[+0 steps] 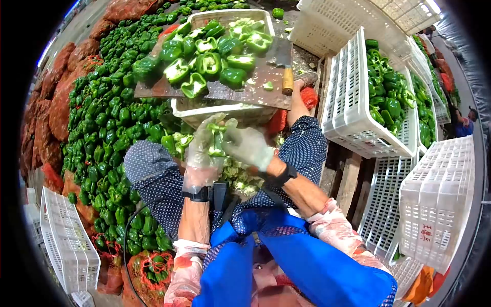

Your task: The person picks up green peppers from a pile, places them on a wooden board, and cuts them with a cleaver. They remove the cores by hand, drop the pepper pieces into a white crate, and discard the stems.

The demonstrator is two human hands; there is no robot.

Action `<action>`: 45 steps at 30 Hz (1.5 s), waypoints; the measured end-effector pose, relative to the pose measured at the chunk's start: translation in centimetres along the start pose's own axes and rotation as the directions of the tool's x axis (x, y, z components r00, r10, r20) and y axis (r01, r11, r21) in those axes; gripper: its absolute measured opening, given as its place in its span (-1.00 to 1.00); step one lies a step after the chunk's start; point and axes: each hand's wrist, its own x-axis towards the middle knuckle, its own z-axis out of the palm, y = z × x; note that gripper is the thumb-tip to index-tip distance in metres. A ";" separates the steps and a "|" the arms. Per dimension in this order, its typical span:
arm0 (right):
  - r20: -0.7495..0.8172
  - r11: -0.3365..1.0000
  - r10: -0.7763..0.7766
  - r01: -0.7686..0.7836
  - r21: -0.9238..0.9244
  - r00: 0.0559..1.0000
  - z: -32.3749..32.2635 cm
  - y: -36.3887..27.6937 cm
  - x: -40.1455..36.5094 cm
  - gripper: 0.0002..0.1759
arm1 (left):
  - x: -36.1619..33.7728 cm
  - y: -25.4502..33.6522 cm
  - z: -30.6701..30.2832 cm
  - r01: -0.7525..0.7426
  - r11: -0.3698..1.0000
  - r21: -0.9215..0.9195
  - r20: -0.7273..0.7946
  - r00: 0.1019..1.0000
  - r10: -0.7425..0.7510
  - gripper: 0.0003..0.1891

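Observation:
A cut green bell pepper (217,139) is between my gloved hands, above my lap. My left hand (201,146) is closed around its left side. From the right, my right hand (249,146) presses its bent fingers against the pepper; its fingertips are partly blurred. Just beyond, a dark board (153,91) lies across a white tub (197,115) and bears several halved peppers (208,63). A knife with a wooden handle (287,81) rests at the board's right end. Pale pepper scraps (240,179) lie below my hands, between my knees.
A large heap of whole green peppers (110,123) spreads along my left, with red mesh sacks (61,112) behind it. White plastic crates (353,102), some holding peppers (391,97), stand on the right. Another crate (69,240) is at lower left. A person (465,123) is at far right.

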 end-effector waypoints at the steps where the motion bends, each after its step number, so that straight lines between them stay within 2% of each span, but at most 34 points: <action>1: -0.038 0.987 -0.158 0.157 -0.017 0.987 0.4 0.4 -0.3 -0.61 | 0.7 -0.3 -0.8 -0.030 0.998 -0.056 0.101 0.994 0.035 -0.51; 2: -0.045 0.956 -0.285 0.280 -0.088 0.958 1.5 0.3 -1.1 -0.64 | 0.6 0.1 -1.1 0.001 0.978 0.208 -0.009 1.000 0.001 -0.44; 4: 0.148 0.957 -0.243 0.262 -0.122 0.959 0.9 -1.5 -2.0 -0.67 | 0.3 0.4 1.6 0.041 0.997 -0.071 0.001 0.999 -0.041 -0.42; 5: 0.207 0.963 -0.250 0.265 -0.049 0.946 0.6 -1.1 -1.9 -0.66 | 0.7 0.7 1.3 0.038 0.998 -0.054 0.006 0.999 -0.037 -0.41; 6: 0.089 0.939 -0.343 0.340 0.044 0.935 0.8 -0.1 -1.9 -0.70 | 0.4 1.2 0.9 0.007 1.000 0.000 -0.067 0.998 -0.007 -0.39; 8: -0.230 0.909 -0.406 0.416 -0.005 0.884 0.6 0.3 -2.3 -0.64 | -0.2 1.5 1.5 -0.020 0.995 0.096 -0.176 0.984 0.036 -0.32; 10: 0.019 0.985 -0.034 0.037 -0.167 0.999 -1.2 -1.8 -2.9 -0.58 | -0.3 0.8 0.7 0.086 0.990 0.110 -0.070 0.994 -0.079 -0.25; 11: -0.056 0.982 -0.111 0.101 -0.160 0.992 0.2 -0.2 -2.5 -0.56 | -0.3 0.5 0.3 0.136 0.983 0.126 -0.016 0.991 -0.135 -0.22; 12: -0.125 0.971 -0.198 0.177 -0.162 0.972 1.2 1.7 -2.0 -0.54 | -1.1 0.7 3.6 0.051 0.945 0.323 -0.096 0.995 -0.021 -0.24; 14: -0.059 0.974 -0.205 0.198 -0.113 0.977 -0.4 1.8 -1.7 -0.53 | 0.2 0.0 2.1 0.048 0.988 0.148 0.059 0.997 -0.057 -0.20; 15: -0.072 0.977 -0.207 0.209 0.033 0.976 -1.2 2.0 -2.0 -0.54 | 0.7 -0.3 1.2 0.067 0.996 0.060 0.136 0.988 -0.075 -0.18; 16: -0.217 0.809 -0.387 0.443 0.387 0.896 -1.7 2.4 -1.8 -0.58 | 1.0 -0.6 0.4 0.053 0.998 -0.046 0.069 0.996 -0.049 -0.18; 17: -0.056 0.690 -0.218 0.194 0.698 0.974 -3.9 1.4 -2.9 -0.59 | 0.6 -0.2 0.9 0.062 0.996 -0.065 0.017 0.998 -0.061 -0.19; 18: 0.170 0.458 -0.108 -0.103 0.883 0.980 -6.2 0.1 -4.6 -0.60 | 0.5 0.2 1.5 0.099 0.995 -0.026 0.056 0.994 -0.097 -0.19; 19: 0.119 0.184 -0.139 -0.093 0.979 0.983 -6.5 -0.3 -5.2 -0.62 | 0.5 0.0 0.6 0.236 0.706 -0.668 0.070 0.964 -0.256 -0.22; 20: 0.033 0.285 -0.129 0.005 0.959 0.991 -7.0 -0.9 -5.2 -0.61 | 0.7 -0.4 0.7 0.227 0.845 -0.485 0.129 0.974 -0.187 -0.27; 22: 0.155 0.665 -0.020 -0.102 0.740 0.988 -3.7 3.6 -2.9 -0.60 | 0.9 -1.2 0.8 0.063 0.995 -0.073 0.244 0.969 -0.043 -0.37; 24: 0.124 0.676 0.169 -0.207 0.707 0.978 -7.1 2.5 -4.6 -0.63 | 0.9 -1.1 1.0 0.053 0.996 -0.075 0.212 0.977 -0.036 -0.35; 25: -0.005 0.571 0.160 -0.089 0.816 0.987 -7.7 4.5 -5.2 -0.72 | 0.9 -1.0 0.8 0.053 0.995 -0.084 0.194 0.980 -0.036 -0.35; 27: -0.285 0.182 0.197 0.251 0.951 0.938 -11.8 6.6 -7.3 -0.77 | 0.9 -1.0 -0.5 0.047 0.997 -0.066 0.102 0.994 -0.040 -0.26; 28: -0.417 -0.003 0.209 0.427 0.904 0.885 -13.9 7.7 -8.3 -0.71 | 1.2 -1.0 -1.1 0.030 0.999 -0.046 0.037 0.999 -0.028 -0.18; 29: -0.497 -0.233 0.117 0.510 0.828 0.860 -16.5 9.0 -9.0 -0.70 | 1.3 -0.7 -0.7 0.031 0.997 0.064 0.005 0.999 -0.032 -0.13; 30: -0.586 -0.454 0.047 0.540 0.709 0.809 -18.5 9.5 -9.4 -0.68 | 1.3 -0.8 -0.8 0.039 0.999 -0.011 0.047 0.998 -0.038 -0.08; 31: -0.589 -0.389 0.030 0.552 0.738 0.808 -19.5 9.0 -9.4 -0.69 | 1.5 -1.2 -0.9 0.053 0.998 -0.022 0.040 0.998 -0.052 -0.09; 33: -0.484 0.026 0.144 0.485 0.874 0.863 -18.7 9.3 -6.7 -0.69 | 1.8 -1.6 -0.7 0.095 0.995 0.010 -0.020 0.995 -0.095 -0.11; 34: -0.449 0.232 0.220 0.400 0.887 0.866 -18.0 9.5 -5.3 -0.66 | 2.0 -1.8 -1.3 0.122 0.992 -0.029 0.029 0.992 -0.121 -0.18; 35: -0.562 0.717 0.225 0.256 0.649 0.796 -16.4 5.7 -3.0 -0.63 | 1.8 -1.7 -1.0 0.115 0.993 -0.009 0.002 0.993 -0.115 -0.22; 36: -0.513 0.834 0.210 0.121 0.538 0.832 -15.7 4.3 -0.7 -0.57 | 1.6 -1.4 -0.7 0.109 0.994 0.014 -0.023 0.994 -0.109 -0.25; 37: -0.462 0.921 0.195 0.001 0.390 0.865 -14.9 2.9 1.5 -0.50 | 1.5 -1.2 -0.9 0.083 0.997 0.006 0.041 0.996 -0.083 -0.30; 38: -0.393 0.988 0.074 -0.013 0.156 0.917 -14.3 4.6 5.2 -0.42 | 1.4 -0.8 -0.4 0.116 0.992 0.055 -0.045 0.993 -0.113 -0.28; 39: -0.404 0.988 -0.153 0.130 -0.085 0.902 -13.1 7.8 9.4 -0.42 | 1.5 -0.7 -0.7 0.117 0.993 0.035 -0.043 0.992 -0.115 -0.30; 40: -0.313 0.976 -0.079 0.011 -0.215 0.947 -12.9 6.4 11.1 -0.49 | 1.6 -0.6 -1.0 0.117 0.993 0.014 -0.042 0.992 -0.116 -0.32; 42: -0.239 0.883 -0.153 0.024 -0.469 0.959 -12.0 5.9 13.9 -0.55 | 1.7 -0.1 -0.8 0.117 0.993 0.018 -0.119 0.986 -0.114 -0.44; 45: -0.292 0.863 -0.103 -0.060 -0.501 0.951 -11.5 6.1 14.9 -0.58 | 1.6 0.4 -1.2 0.091 0.996 0.016 -0.139 0.986 -0.088 -0.46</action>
